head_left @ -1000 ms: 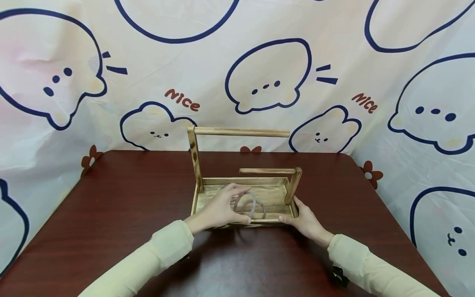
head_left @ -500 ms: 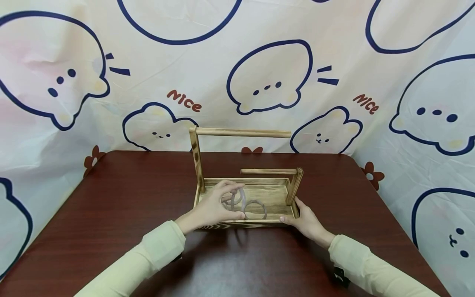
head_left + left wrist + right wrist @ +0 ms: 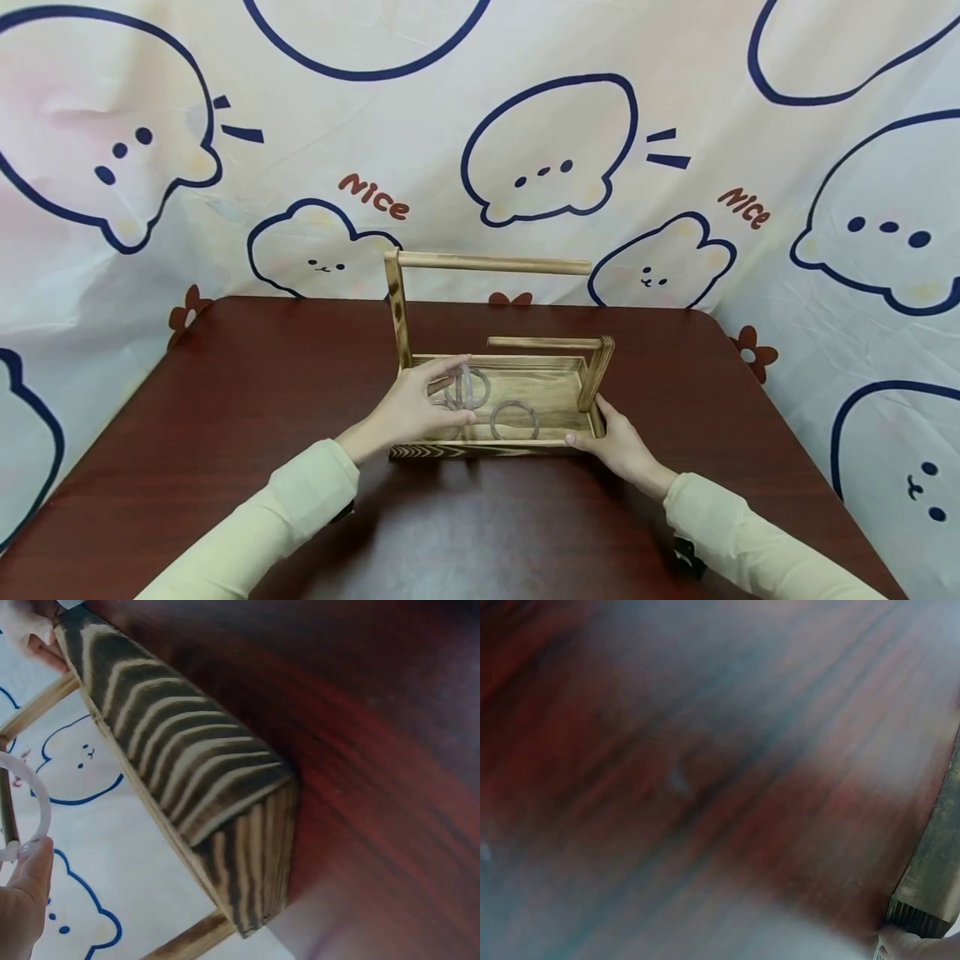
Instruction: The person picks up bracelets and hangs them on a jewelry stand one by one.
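My left hand is over the left half of a shallow wooden tray. Between its thumb and fingers it pinches a pale translucent ring, seen nearly edge-on. In the left wrist view that ring shows at the left edge, beside the thumb. Another ring lies in the tray, and more ring outlines overlap behind the left fingers; how many I cannot tell. My right hand grips the tray's front right corner, thumb on the rim. Only its fingertip area shows in the right wrist view.
From the tray's left end rises a tall post with a long wooden rod pointing right. A shorter post at the right end carries a lower rod pointing left. The tray stands on a dark red table before a printed cloth.
My left hand has moved left along the tray with the pinched ring, uncovering the ring lying in the middle. The right hand has stayed at its corner.
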The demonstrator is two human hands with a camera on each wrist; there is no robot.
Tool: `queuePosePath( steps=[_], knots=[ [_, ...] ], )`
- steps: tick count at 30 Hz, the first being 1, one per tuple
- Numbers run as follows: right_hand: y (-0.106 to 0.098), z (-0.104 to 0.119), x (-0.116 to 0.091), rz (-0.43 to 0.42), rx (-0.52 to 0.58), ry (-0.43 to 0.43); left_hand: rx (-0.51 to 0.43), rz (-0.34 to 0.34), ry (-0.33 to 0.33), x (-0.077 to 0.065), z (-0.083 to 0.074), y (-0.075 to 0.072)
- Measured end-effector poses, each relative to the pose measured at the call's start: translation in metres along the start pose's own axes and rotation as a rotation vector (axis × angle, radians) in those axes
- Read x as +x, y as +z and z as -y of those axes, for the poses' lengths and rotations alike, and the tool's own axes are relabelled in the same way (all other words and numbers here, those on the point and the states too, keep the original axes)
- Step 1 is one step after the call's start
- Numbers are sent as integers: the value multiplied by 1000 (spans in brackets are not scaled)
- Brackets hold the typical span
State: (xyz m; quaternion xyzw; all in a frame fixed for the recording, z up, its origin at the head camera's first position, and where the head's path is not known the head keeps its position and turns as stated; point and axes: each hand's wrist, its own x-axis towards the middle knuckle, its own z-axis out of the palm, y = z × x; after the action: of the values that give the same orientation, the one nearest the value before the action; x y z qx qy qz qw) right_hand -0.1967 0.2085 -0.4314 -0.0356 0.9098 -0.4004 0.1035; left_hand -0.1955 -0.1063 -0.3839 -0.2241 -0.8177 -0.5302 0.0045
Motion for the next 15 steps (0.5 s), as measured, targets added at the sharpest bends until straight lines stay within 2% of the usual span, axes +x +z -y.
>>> queuePosePath(
  steps=[6,8,15],
  knots=[
    [-1,1,2,5,-5,-3,4,4,-72,-2,7,-5],
    [-1,1,2,3,-4,-6,33,-4,-81,-1,7,-9],
    [0,1,2,-12,-1,-15,113,-22,-47,7,2,-21]
  ],
)
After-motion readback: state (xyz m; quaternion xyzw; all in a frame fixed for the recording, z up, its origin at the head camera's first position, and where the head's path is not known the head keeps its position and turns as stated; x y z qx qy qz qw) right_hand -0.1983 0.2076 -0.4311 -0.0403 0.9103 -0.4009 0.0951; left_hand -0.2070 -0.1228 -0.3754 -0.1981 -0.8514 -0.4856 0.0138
